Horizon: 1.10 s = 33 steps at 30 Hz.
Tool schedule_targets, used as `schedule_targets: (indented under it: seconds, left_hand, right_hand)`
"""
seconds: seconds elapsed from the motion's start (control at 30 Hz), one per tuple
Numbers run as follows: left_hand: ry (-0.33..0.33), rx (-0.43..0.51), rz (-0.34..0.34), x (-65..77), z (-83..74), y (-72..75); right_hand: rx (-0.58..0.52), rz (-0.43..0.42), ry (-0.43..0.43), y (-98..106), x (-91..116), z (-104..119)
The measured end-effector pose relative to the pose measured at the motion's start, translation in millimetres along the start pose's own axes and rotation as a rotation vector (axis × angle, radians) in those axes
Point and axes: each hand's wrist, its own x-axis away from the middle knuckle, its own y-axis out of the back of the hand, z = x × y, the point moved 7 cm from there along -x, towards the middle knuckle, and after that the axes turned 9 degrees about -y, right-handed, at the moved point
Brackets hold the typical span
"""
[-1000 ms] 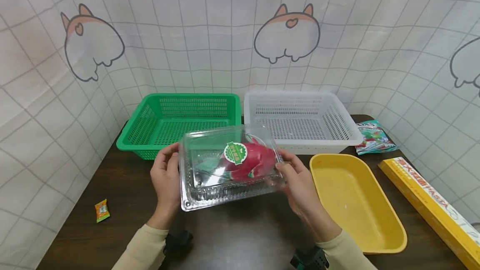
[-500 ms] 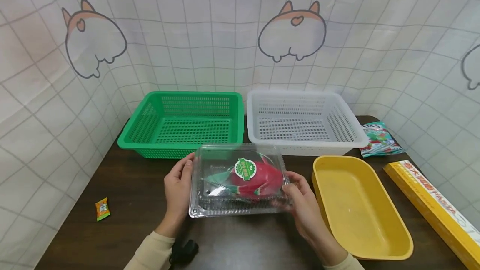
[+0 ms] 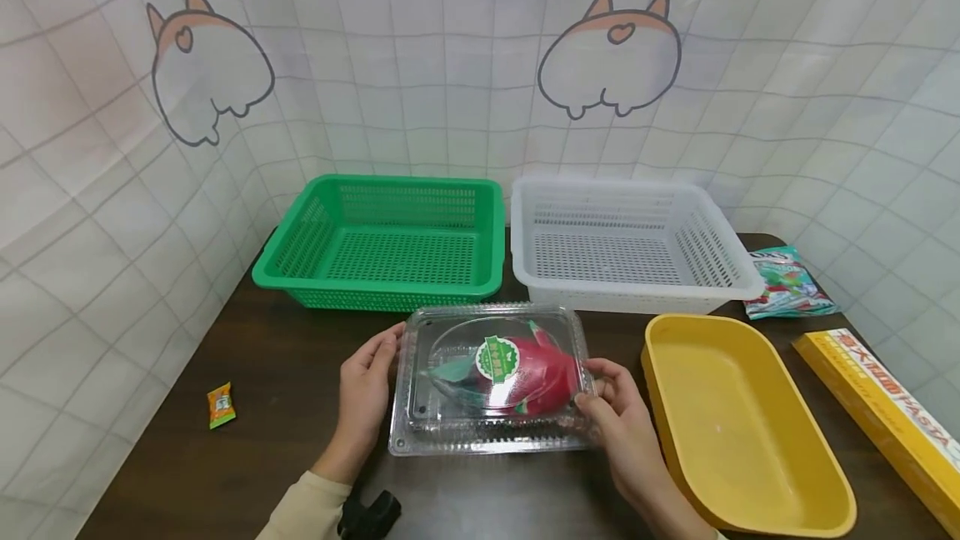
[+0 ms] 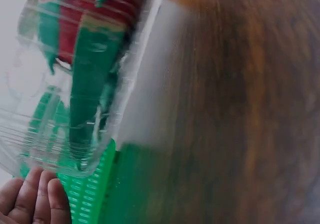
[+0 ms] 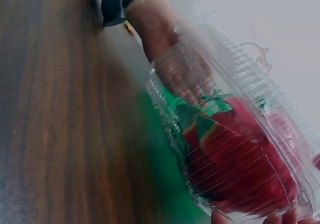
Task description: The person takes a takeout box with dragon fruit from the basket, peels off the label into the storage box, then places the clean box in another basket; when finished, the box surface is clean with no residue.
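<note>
A clear plastic clamshell box (image 3: 415,432) with a closed lid is held level, a little above the dark table. Inside lies a red dragon fruit (image 3: 546,377) with green-tipped scales, seen through the plastic. A green and white sticker (image 3: 497,359) is on the lid. My left hand (image 3: 363,398) grips the box's left edge between thumb and fingers; in the left wrist view its fingertips (image 4: 56,194) show at the box's end. At the opposite edge my right hand (image 3: 628,432) holds the box, its thumb on the near right side.
Behind the box stand a green basket (image 3: 378,283) and a white basket (image 3: 637,294). A yellow tub (image 3: 738,432) is close to the right hand. Farther right are a pasta box (image 3: 885,423) and a teal snack bag (image 3: 791,282). A small orange packet (image 3: 221,405) lies at left.
Both hands have lowered the box toward the table and nearer the body. It has gone from tilted to nearly level. The head view has shifted slightly.
</note>
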Motion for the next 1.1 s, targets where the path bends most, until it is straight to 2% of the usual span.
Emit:
schedule_targets:
  seconds: [0.17, 0.3, 0.43, 0.57, 0.73, 0.9, 1.0, 1.1]
  left_hand:
    - [0.076, 0.003, 0.034, 0.9, 7.6, -0.7]
    - [0.072, 0.0, 0.058, 1.4, 8.8, -1.5]
    - [0.06, 0.024, 0.067, 1.0, 8.3, -0.9]
    - [0.078, 0.032, 0.124, 2.0, 9.2, -3.5]
    - [0.126, 0.035, 0.19, 1.5, 9.3, -7.1]
    - [0.194, 0.037, 0.272, 2.1, 12.7, -9.6]
    - [0.211, 0.043, 0.315, 2.8, 13.9, -11.1]
    - [0.21, 0.037, 0.319, 2.3, 13.5, -11.6]
  right_hand:
    - [0.003, 0.018, -0.023, -1.9, 0.3, -5.1]
    - [-0.022, 0.044, -0.078, -6.3, -0.4, -11.6]
    - [0.013, 0.069, -0.094, -10.5, -1.2, -14.0]
    - [0.136, 0.07, -0.031, -9.2, -1.0, -10.0]
    - [0.327, 0.02, 0.091, -2.9, 0.2, -1.3]
    - [0.428, -0.034, 0.166, 0.7, 0.6, 2.3]
    - [0.471, -0.057, 0.173, 1.9, -0.9, 2.8]
    - [0.492, -0.069, 0.151, 3.2, -1.8, 2.6]
